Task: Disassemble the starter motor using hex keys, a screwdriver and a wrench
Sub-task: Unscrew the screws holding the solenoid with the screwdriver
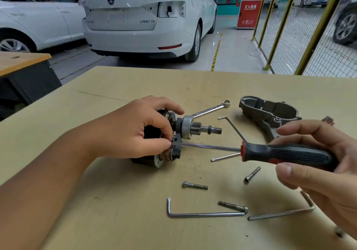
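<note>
The starter motor (174, 133) lies on its side on the tan table, its pinion shaft pointing right. My left hand (135, 131) grips its black body from above, thumb at the front plate. My right hand (316, 153) holds a black and red screwdriver (286, 153); the shaft runs left and its tip touches the plate next to my left thumb. The removed grey nose housing (270, 114) lies at the right. A wrench (210, 109) lies behind the motor. Three hex keys (202, 214) (280, 214) (233, 128) and three loose bolts (195, 185) (252, 174) (233, 205) are scattered in front.
The table (116, 201) ends at the far edge near two parked white cars (144, 17). A yellow mesh fence (289, 37) stands at the right. A second bench (21, 62) sits at the left. A small brush-like part (328, 119) lies by the housing.
</note>
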Demonstrator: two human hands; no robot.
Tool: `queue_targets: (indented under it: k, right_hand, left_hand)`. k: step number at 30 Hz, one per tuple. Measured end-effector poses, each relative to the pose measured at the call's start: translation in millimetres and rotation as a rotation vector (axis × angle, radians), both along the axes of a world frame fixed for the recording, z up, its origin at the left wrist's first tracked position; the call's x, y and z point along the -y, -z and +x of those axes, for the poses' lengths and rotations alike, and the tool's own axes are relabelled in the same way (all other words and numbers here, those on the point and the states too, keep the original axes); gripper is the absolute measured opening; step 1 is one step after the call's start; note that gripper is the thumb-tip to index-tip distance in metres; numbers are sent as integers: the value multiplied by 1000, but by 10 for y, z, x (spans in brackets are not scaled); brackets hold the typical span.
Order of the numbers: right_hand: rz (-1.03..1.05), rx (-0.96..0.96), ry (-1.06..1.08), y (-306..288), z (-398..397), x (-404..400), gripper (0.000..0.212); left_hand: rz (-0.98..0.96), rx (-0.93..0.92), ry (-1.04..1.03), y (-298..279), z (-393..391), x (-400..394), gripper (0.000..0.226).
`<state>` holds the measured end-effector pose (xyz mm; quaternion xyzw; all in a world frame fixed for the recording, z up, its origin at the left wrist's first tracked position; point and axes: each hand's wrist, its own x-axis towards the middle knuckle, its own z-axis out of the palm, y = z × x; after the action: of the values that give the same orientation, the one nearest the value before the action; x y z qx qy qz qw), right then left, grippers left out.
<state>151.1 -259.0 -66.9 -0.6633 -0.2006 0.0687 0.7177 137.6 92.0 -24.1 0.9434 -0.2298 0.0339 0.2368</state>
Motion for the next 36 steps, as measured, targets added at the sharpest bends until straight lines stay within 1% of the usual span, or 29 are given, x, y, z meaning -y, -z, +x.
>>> queue_targets:
  k: [3, 5, 9, 12, 14, 16, 19, 25, 31, 35, 36]
  right_hand:
    - [38, -47, 8, 26, 11, -14, 77]
    - [27, -68, 20, 14, 31, 3, 76]
    - [39, -44, -17, 3, 68, 61, 72]
    - [46, -43, -42, 6, 94, 89, 75]
    - [11, -31, -47, 15, 95, 82, 76]
    - [-12, -38, -40, 19, 76, 56, 76]
    - [23, -78, 0, 12, 68, 42, 76]
    - [11, -22, -30, 45, 69, 39, 84]
    - [-1, -24, -10, 65, 93, 58, 71]
    - [-25, 46, -25, 69, 121, 95, 70]
    - [-17, 63, -29, 68, 122, 99, 72]
  left_hand:
    - [16, 3, 9, -2, 3, -7, 10]
    - [26, 4, 9, 0, 3, -6, 10]
    - [23, 0, 5, 1, -2, -6, 9]
    - [20, -8, 4, -2, -6, -6, 9]
    - [24, -16, 2, -8, -11, -7, 9]
    - [33, -15, 4, -12, -11, -8, 9]
    - [36, -16, 6, -16, -10, -1, 9]
    - [14, -18, 8, -24, -18, 3, 9]
    - [18, -2, 21, -2, 0, -13, 9]
    - [-24, 18, 28, -3, 13, -50, 5]
    - [-42, 22, 28, -12, 12, -72, 13]
